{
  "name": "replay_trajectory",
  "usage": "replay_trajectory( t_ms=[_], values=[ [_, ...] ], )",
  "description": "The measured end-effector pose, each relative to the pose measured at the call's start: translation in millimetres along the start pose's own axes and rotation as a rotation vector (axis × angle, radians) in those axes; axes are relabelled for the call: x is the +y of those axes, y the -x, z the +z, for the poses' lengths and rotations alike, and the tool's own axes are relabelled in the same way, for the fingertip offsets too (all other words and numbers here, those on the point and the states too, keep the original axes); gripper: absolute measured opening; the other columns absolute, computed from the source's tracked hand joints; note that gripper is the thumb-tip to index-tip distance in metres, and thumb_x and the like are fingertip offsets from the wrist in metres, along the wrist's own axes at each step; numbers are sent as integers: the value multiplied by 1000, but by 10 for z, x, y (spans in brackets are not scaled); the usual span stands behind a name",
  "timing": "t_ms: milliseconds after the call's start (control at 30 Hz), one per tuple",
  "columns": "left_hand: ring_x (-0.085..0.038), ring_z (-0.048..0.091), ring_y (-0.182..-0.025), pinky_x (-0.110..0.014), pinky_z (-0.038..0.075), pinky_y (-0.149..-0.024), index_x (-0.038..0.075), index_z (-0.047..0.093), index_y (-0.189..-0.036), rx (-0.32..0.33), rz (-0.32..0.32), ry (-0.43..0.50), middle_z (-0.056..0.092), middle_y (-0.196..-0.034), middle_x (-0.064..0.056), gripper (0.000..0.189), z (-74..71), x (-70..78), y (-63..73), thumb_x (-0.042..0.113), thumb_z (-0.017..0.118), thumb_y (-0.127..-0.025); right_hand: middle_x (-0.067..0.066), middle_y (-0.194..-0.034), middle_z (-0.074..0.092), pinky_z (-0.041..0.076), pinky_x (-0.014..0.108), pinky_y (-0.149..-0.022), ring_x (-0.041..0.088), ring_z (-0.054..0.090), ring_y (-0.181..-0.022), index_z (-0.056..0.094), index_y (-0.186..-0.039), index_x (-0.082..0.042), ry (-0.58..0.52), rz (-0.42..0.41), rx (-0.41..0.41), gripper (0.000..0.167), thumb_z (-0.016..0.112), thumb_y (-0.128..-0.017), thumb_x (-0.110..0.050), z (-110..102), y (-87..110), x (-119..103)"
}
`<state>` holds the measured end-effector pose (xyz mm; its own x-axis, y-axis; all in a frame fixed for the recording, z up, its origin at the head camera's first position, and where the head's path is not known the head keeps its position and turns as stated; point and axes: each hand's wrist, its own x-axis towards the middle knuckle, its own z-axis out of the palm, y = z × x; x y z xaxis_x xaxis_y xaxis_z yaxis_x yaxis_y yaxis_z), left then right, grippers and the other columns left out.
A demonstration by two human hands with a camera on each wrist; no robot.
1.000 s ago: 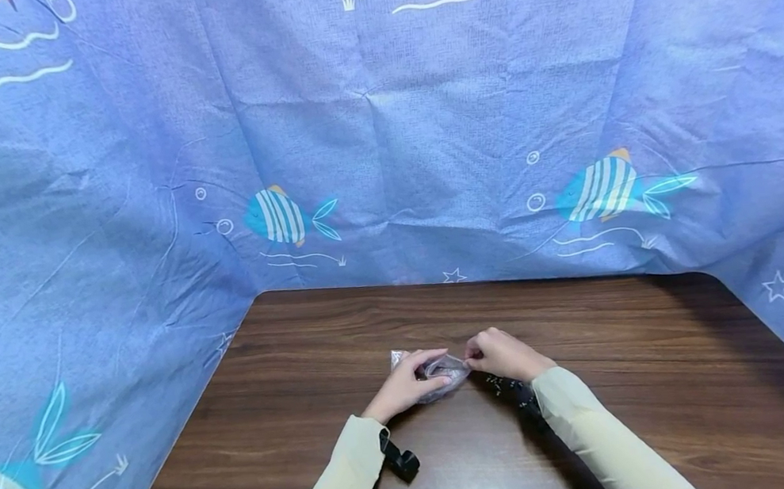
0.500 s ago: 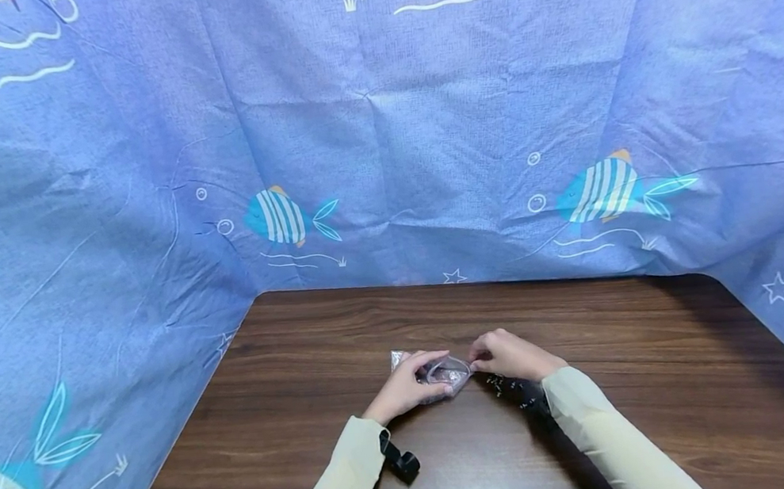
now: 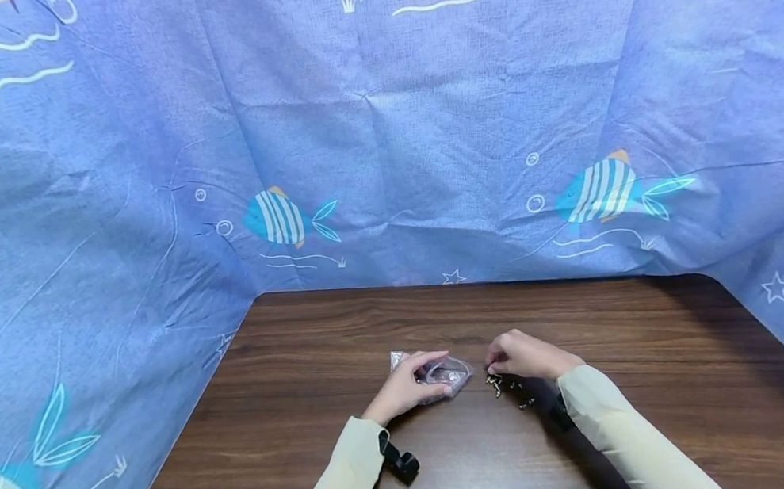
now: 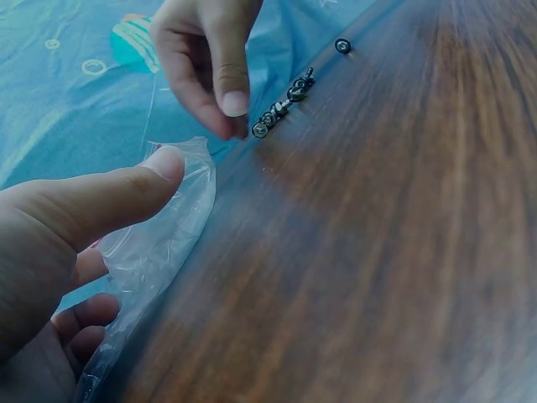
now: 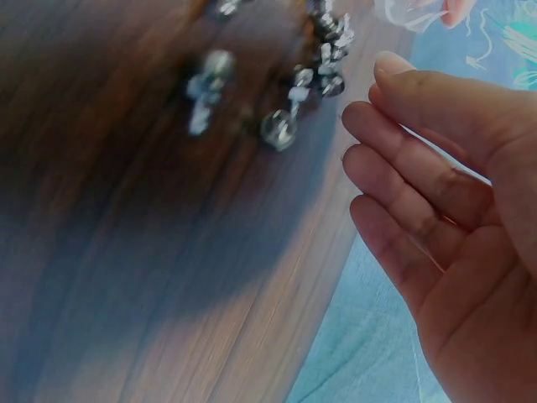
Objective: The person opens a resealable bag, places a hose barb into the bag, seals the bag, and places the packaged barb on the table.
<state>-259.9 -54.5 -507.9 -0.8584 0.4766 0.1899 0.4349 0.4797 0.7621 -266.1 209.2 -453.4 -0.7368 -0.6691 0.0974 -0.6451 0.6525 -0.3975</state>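
Observation:
My left hand (image 3: 401, 388) holds a clear plastic bag (image 3: 454, 375), its thumb along the mouth and the other fingers behind, as the left wrist view shows. The bag's mouth gapes to the right. Beside it, my right hand (image 3: 531, 356) hovers with its fingertips near a small pile of shiny metal screws (image 3: 495, 383). In the right wrist view the fingers (image 5: 394, 172) are gently bent and nothing shows between them and the thumb. Some screws (image 5: 279, 130) look blurred there. Whether a fingertip touches a screw, I cannot tell.
Several loose screws (image 3: 527, 404) lie on the dark wood table (image 3: 316, 340) to the right of the pile. A blue curtain (image 3: 437, 128) with fish prints stands behind and beside the table. A black strap (image 3: 402, 460) hangs at the left wrist.
My right hand has left the bag's rim and moved right, over the screws. More of the pile shows now. The left hand and the bag stay in nearly the same place.

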Motion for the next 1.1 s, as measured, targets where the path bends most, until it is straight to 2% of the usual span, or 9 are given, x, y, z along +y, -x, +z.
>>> replay_trajectory(
  t_ms=[167, 433, 567, 800, 1100],
  values=[
    [-19, 51, -107, -34, 42, -91, 22, 60, -132, -2, 3, -5, 62, -126, -2, 57, 2, -10, 41, 31, 79, -79, -6, -74, 68, 48, 19, -61, -3, 52, -65, 73, -81, -7, -11, 22, -20, 5, 70, -85, -8, 8, 57, -3],
    [-17, 51, -104, -30, 42, -89, 22, 60, -131, -15, -6, 23, 63, -124, -2, 57, 52, -37, 66, 31, 79, -78, -4, -73, 69, 50, 19, -62, -2, 56, -66, 74, -78, -6, 3, -8, -11, 5, 72, -83, -8, 66, 112, 11],
    [-16, 51, -101, -29, 42, -86, 21, 61, -130, -10, 1, 22, 63, -122, -3, 57, 44, -22, 58, 30, 80, -78, -5, -71, 70, 50, 20, -61, -1, 58, -65, 74, -76, -7, 29, -25, -1, 5, 73, -81, -6, 69, 106, 25],
    [-15, 50, -95, -27, 41, -83, 21, 62, -129, 5, 6, 14, 64, -118, -2, 58, 15, 11, 39, 29, 81, -76, -6, -69, 70, 49, 19, -60, -2, 57, -64, 74, -75, -8, 41, -7, -1, 5, 73, -79, -5, 43, 83, 9],
    [-17, 50, -98, -29, 42, -84, 20, 61, -130, 1, 15, 6, 64, -119, -2, 57, -13, 13, 18, 30, 80, -77, -7, -69, 69, 49, 19, -59, -3, 56, -63, 74, -74, -9, 52, 5, -4, 5, 75, -77, -6, 20, 44, -40]
  ],
)
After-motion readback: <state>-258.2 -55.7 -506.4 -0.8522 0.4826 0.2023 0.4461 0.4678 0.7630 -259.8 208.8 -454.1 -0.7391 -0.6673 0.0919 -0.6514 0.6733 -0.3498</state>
